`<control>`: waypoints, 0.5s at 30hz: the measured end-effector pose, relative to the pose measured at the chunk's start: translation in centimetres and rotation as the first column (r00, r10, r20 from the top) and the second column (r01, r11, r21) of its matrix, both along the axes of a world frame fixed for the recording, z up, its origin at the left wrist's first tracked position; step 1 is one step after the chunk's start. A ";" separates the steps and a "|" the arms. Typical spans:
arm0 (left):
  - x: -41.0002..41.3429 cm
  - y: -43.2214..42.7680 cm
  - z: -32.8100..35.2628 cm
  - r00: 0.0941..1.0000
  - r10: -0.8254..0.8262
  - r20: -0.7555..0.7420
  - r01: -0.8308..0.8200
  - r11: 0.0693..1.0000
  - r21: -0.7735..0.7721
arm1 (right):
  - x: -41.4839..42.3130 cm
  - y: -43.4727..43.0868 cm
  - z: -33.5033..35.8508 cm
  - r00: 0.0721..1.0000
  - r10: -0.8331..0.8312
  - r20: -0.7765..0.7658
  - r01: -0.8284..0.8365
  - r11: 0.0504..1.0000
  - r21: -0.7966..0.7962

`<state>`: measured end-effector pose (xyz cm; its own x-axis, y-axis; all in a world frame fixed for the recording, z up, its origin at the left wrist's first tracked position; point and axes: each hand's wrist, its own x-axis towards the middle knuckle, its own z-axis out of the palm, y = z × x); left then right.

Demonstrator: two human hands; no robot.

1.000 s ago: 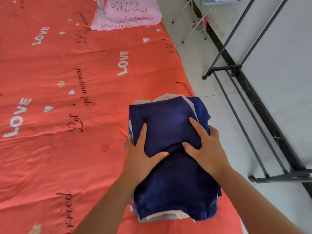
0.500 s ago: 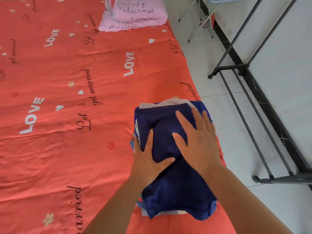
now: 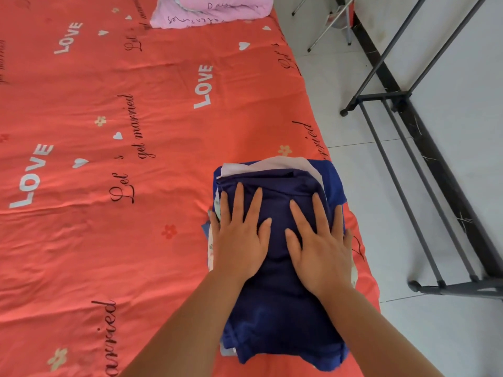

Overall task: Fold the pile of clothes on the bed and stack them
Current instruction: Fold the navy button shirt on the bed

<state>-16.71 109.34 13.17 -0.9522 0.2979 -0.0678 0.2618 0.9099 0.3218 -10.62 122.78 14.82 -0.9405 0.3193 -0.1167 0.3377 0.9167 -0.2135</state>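
both hands lie flat with fingers spread, the left hand [image 3: 239,240] and right hand [image 3: 318,246] pressing side by side on the navy top piece of the folded stack of clothes [image 3: 277,308], which sits on the red printed bed [image 3: 109,227] right at its right edge, toward the near end. a white garment [image 3: 285,163] peeks out of the stack's far side. a pink pillow [image 3: 212,12] lies at the bed's far end, and a dark metal rack [image 3: 381,97] stands on the pale floor [image 3: 353,164] off the bed's right edge.
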 end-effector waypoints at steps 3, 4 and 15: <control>-0.5 0.2 -1.9 0.998 -0.006 -0.059 0.007 1.000 0.018 | -0.5 0.0 -1.4 1.000 -0.005 -0.005 0.005 1.000 -0.011; -0.5 0.3 -2.5 0.998 -0.005 -0.069 0.006 1.000 0.021 | -0.5 0.1 -2.0 1.000 -0.002 -0.004 0.001 1.000 -0.025; -1.0 0.8 -2.6 0.993 -0.025 -0.111 0.016 0.997 -0.082 | -1.0 0.5 -2.3 0.998 0.017 -0.063 -0.012 0.997 0.082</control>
